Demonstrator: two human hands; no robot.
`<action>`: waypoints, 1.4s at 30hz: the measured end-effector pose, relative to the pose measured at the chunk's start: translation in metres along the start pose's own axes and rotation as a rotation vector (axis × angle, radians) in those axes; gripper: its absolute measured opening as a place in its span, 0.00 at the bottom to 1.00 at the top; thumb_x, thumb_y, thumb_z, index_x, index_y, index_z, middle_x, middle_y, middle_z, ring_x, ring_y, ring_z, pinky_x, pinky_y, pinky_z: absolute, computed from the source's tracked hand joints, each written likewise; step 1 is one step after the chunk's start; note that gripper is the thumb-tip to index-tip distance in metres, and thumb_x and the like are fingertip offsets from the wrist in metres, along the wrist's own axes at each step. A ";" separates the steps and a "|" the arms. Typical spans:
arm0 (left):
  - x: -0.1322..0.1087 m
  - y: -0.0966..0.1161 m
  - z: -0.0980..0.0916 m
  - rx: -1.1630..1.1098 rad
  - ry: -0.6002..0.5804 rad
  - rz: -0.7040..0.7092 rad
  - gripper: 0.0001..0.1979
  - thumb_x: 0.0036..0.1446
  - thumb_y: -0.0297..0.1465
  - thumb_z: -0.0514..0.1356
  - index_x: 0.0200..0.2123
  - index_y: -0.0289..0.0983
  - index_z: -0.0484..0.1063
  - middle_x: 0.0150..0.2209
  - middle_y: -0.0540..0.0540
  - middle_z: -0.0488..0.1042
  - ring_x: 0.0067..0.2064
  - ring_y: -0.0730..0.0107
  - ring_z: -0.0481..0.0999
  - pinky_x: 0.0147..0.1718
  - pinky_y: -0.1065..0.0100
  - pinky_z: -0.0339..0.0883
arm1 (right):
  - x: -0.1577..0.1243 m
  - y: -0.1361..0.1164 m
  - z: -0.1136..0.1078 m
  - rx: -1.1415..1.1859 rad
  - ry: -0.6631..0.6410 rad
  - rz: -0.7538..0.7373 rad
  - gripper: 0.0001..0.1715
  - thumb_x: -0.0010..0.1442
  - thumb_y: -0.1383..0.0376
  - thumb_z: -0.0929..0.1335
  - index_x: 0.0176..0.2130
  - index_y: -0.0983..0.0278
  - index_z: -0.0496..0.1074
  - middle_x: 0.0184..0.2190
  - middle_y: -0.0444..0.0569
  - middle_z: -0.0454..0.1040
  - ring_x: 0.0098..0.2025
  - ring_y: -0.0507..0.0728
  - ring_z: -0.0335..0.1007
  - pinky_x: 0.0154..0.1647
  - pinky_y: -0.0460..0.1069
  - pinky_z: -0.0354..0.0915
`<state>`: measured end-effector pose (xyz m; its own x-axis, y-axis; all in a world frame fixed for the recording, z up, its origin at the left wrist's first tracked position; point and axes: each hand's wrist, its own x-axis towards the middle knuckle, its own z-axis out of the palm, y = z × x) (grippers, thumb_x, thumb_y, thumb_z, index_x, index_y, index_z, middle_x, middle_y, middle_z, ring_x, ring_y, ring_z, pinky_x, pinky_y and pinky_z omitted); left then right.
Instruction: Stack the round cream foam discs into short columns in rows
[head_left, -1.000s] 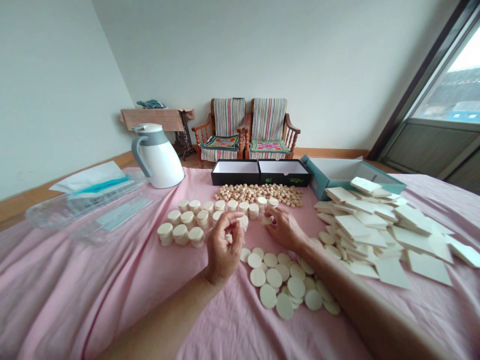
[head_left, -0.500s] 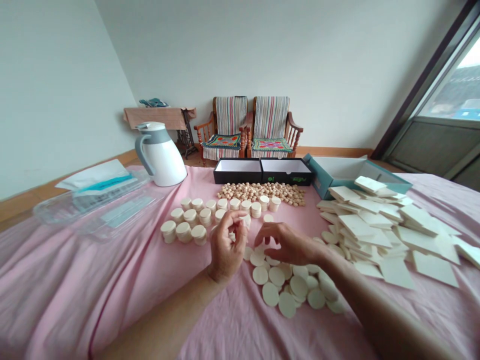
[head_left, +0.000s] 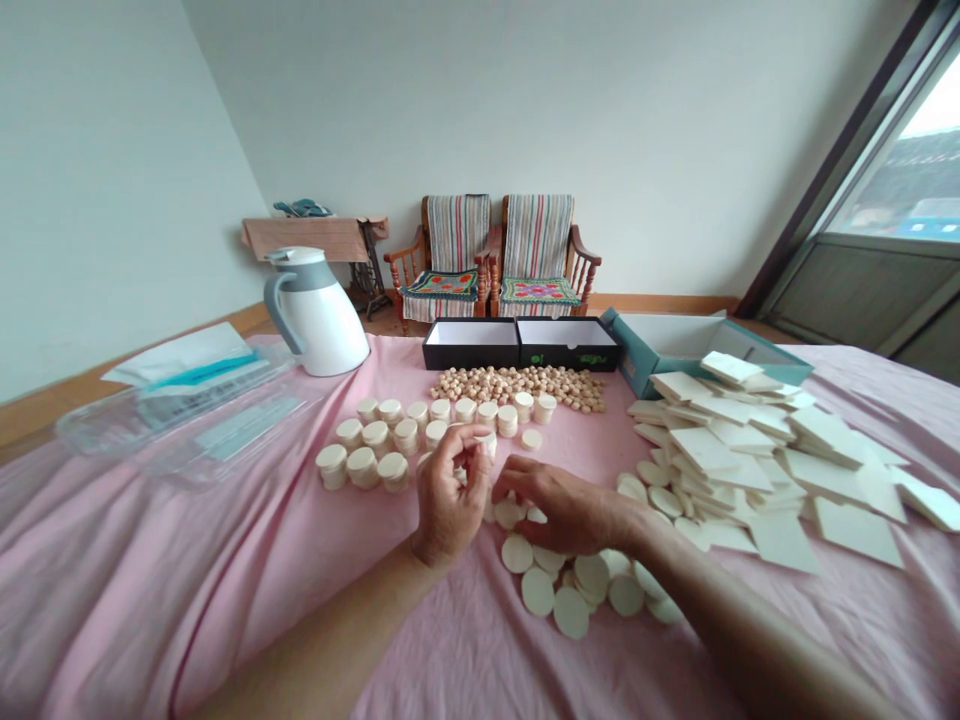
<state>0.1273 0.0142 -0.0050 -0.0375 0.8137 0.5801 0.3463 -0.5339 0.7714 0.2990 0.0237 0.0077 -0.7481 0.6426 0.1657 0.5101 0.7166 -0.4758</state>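
Note:
My left hand [head_left: 452,493] is raised near the middle of the cloth, fingers curled and thumb close to the index finger. Pale wood shows at its fingertips, but I cannot tell whether it is held or stands behind. My right hand [head_left: 559,503] reaches over a loose spread of round wooden discs [head_left: 538,592], palm down, fingers bent and apart from the thumb. Some discs are hidden beneath it. Rows of short disc stacks [head_left: 362,466] stand left of and beyond my left hand. A single low disc piece [head_left: 531,439] lies beyond my right hand.
Small wooden beads [head_left: 517,388] lie before two black boxes [head_left: 469,345]. A teal box [head_left: 645,365] stands behind a heap of square wooden tiles [head_left: 739,440]. At left are a white jug [head_left: 326,325] and clear plastic packaging [head_left: 150,425] on the pink cloth [head_left: 247,590].
My right hand has moved slightly left and down over the loose discs, closer to my left hand. My left hand keeps nearly the same pose. The view has shifted slightly.

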 end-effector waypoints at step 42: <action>-0.003 -0.002 0.003 -0.043 -0.032 -0.020 0.09 0.59 0.33 0.54 0.41 0.36 0.69 0.32 0.46 0.74 0.27 0.75 0.73 0.25 0.76 0.66 | 0.001 0.012 0.010 -0.243 0.125 0.293 0.09 0.49 0.70 0.66 0.34 0.65 0.65 0.33 0.51 0.68 0.34 0.54 0.65 0.34 0.47 0.59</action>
<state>0.1291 0.0138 -0.0094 -0.0138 0.8310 0.5561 0.3054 -0.5261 0.7937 0.3001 0.0303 -0.0062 -0.5064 0.8465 0.1645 0.7906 0.5319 -0.3032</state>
